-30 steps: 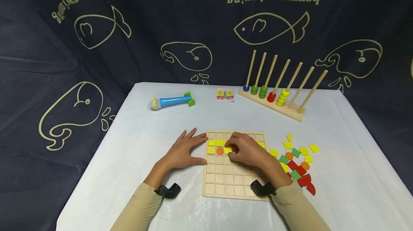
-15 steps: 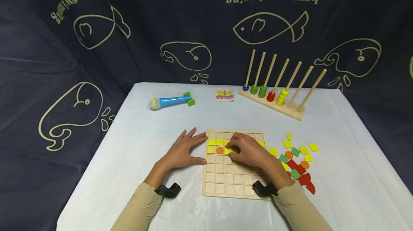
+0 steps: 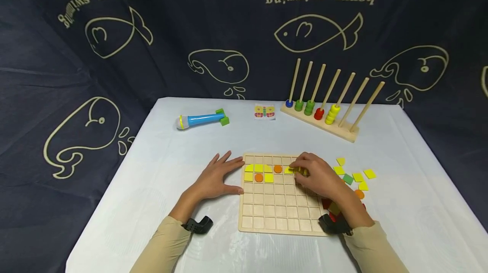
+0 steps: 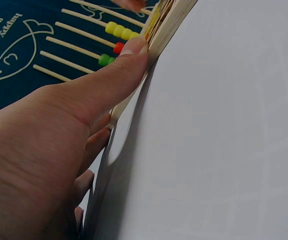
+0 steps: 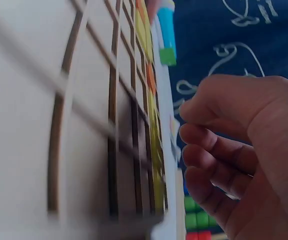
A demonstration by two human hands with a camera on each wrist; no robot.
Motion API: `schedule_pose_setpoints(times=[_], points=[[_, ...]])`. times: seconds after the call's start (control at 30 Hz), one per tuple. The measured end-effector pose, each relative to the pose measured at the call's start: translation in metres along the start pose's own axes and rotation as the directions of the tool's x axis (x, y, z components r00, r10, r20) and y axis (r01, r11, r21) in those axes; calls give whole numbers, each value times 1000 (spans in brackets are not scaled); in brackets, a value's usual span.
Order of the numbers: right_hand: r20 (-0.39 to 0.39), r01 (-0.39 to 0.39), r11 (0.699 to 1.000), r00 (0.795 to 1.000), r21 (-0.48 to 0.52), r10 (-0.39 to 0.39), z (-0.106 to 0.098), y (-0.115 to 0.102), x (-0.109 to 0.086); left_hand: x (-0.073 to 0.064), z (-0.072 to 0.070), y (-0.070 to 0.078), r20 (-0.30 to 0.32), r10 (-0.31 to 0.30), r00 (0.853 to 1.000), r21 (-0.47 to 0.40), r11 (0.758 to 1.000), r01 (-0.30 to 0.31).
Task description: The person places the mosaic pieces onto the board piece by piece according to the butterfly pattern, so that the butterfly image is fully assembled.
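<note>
A wooden grid board (image 3: 280, 213) lies on the white table. My left hand (image 3: 214, 180) rests at its left edge with fingers spread; in the left wrist view the thumb (image 4: 116, 75) touches the board's side. My right hand (image 3: 319, 176) hovers over the board's upper right, fingers loosely bent, near a yellow quarter-round tile (image 3: 288, 170). The right wrist view has nothing between those fingers. Two orange discs sit in the grid, one (image 3: 259, 177) beside a yellow square tile (image 3: 268, 177), the other (image 3: 277, 169) in the row above. More yellow tiles fill cells at upper left.
Loose tiles in yellow, green, orange and red lie right of the board, such as a green square (image 3: 347, 179). Farther back are a toy microphone (image 3: 202, 119), a butterfly pattern card (image 3: 264, 112) and a peg stand (image 3: 320, 120) with coloured rings.
My right hand has let go of the yellow square tile, which now lies in its cell beside the orange disc, and has moved right. The left hand has stayed at the board's edge.
</note>
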State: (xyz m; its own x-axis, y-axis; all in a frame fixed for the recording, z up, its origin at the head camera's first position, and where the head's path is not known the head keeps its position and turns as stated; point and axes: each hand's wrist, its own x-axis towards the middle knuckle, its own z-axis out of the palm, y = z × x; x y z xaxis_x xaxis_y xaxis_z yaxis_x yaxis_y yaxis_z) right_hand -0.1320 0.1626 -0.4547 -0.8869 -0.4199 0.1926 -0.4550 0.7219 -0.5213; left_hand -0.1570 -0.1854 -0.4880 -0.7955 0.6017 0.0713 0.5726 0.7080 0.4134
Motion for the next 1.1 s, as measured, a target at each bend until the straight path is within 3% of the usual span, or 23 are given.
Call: schedule_pose_setpoints(times=[0.2,0.43,0.53,0.73,0.8,1.1], points=[[-50,-88,996,995,3,88,-17,24,-18,-2,1,-1,-9,3,1000,-5,1000,-3],[-96,-201,980,975,8,201,-37,48,-43,-2,3,-2,-11,-1,1000,2,1000,1],[-51,-243,970,969,19,243,-45,56,-55,-3,3,-2,-10,-2,1000,-2,1000,2],[119,-306,951,947,37,300,-46,62,-68,-3,2,-1,-10,0,1000,-4,1000,0],[129,-319,948,941,19,314,-43,62,-69,-3,2,-1,-11,-3,1000,2,1000,3],[-25,-326,943,945,-64,325,-31,63,-65,-2,3,-3,-20,3,1000,11,1000,-3]])
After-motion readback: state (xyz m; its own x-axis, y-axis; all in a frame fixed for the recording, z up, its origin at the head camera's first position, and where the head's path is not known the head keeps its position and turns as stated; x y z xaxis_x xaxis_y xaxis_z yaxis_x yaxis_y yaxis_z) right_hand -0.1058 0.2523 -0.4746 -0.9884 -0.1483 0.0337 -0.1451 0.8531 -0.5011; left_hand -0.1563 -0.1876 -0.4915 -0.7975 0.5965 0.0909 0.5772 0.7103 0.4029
